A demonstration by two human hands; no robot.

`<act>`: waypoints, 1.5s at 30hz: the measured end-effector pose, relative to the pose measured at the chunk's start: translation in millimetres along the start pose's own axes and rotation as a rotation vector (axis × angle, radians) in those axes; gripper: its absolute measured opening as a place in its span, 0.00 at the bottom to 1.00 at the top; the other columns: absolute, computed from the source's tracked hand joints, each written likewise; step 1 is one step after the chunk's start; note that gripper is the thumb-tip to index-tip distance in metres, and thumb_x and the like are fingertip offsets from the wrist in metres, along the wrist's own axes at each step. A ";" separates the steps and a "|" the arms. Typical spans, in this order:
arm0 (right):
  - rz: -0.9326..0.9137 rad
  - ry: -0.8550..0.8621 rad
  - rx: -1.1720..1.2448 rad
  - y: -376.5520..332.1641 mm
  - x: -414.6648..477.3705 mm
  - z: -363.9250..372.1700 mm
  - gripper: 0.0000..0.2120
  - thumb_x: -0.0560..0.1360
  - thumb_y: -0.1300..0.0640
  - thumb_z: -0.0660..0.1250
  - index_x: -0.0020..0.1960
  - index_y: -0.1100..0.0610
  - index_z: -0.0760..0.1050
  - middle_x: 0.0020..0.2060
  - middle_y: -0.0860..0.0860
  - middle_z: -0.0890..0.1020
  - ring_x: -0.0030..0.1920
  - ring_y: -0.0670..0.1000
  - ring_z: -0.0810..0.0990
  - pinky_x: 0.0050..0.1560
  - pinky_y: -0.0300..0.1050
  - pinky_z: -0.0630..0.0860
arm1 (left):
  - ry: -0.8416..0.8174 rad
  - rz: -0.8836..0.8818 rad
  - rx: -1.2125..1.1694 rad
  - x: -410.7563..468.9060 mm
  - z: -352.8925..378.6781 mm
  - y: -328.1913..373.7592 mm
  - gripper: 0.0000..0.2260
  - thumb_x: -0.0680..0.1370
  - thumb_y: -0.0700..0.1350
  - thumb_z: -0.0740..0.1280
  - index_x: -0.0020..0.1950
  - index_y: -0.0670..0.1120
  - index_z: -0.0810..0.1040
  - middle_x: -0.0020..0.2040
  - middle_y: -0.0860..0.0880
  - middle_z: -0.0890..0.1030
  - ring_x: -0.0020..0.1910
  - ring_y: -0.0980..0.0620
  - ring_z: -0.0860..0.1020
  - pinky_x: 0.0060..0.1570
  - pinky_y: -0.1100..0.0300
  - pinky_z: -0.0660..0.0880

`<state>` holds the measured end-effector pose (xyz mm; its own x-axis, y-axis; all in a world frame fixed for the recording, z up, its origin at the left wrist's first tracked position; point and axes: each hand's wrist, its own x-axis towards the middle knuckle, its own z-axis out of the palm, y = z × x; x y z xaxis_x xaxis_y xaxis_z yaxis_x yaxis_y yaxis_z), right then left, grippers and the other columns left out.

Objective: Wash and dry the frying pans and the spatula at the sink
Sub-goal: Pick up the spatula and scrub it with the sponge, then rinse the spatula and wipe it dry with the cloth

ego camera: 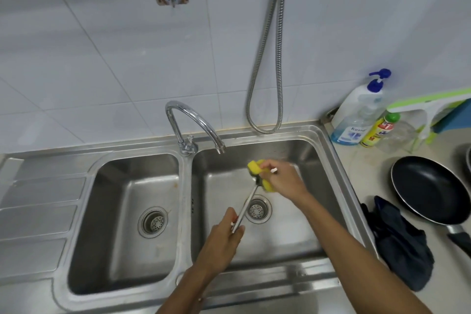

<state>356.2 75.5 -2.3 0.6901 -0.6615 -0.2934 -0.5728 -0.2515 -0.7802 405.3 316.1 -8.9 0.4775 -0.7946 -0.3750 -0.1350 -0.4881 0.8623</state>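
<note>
A steel double sink (254, 279) fills the middle, its faucet (190, 121) at twelve o'clock arching over the right basin. On the counter (448, 278) at three o'clock lies a black frying pan (430, 188), with a dark cloth (402, 250) crumpled just beside it at its seven o'clock. Two bottles (356, 115) stand at one o'clock. Over the right drain, the left hand (221, 239) curls round the spatula (246, 206) handle. The right hand (283, 178) squeezes a yellow sponge (254, 167) round the spatula's head, mostly hiding it.
</note>
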 end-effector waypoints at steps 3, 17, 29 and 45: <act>-0.061 -0.146 -0.207 16.8 -7.9 -16.4 0.05 0.72 0.56 0.75 0.47 0.47 0.84 0.48 0.47 0.84 0.44 0.46 0.81 0.46 0.38 0.74 | 0.031 -0.078 -0.065 5.7 -6.1 -2.0 0.07 0.84 0.44 0.63 0.50 0.49 0.65 0.32 0.49 0.73 0.29 0.53 0.68 0.30 0.57 0.67; 0.300 0.290 -0.670 159.3 54.4 -179.8 0.13 0.78 0.52 0.68 0.61 0.52 0.81 0.56 0.63 0.79 0.56 0.65 0.78 0.60 0.56 0.75 | 0.137 -0.360 -0.548 29.1 13.9 26.2 0.04 0.78 0.47 0.73 0.46 0.48 0.84 0.39 0.47 0.74 0.35 0.53 0.71 0.29 0.61 0.69; 0.062 0.491 -0.508 93.2 1.4 -82.2 0.18 0.77 0.49 0.69 0.64 0.57 0.74 0.57 0.61 0.78 0.54 0.66 0.78 0.51 0.57 0.76 | 0.042 -0.474 -0.766 55.5 27.0 32.1 0.18 0.73 0.52 0.75 0.54 0.40 0.87 0.37 0.50 0.77 0.35 0.54 0.73 0.38 0.61 0.71; 0.383 -0.165 0.552 4.4 -109.1 45.6 0.12 0.83 0.51 0.63 0.64 0.50 0.78 0.32 0.52 0.77 0.27 0.51 0.74 0.34 0.48 0.80 | 0.411 0.025 0.717 93.7 -24.0 19.6 0.23 0.82 0.59 0.62 0.66 0.41 0.76 0.60 0.42 0.78 0.58 0.42 0.77 0.59 0.47 0.76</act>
<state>298.5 178.8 1.1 0.5676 -0.5049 -0.6504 -0.5106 0.4039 -0.7591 468.3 240.8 -19.0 0.7276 -0.6807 -0.0848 -0.6045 -0.6947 0.3897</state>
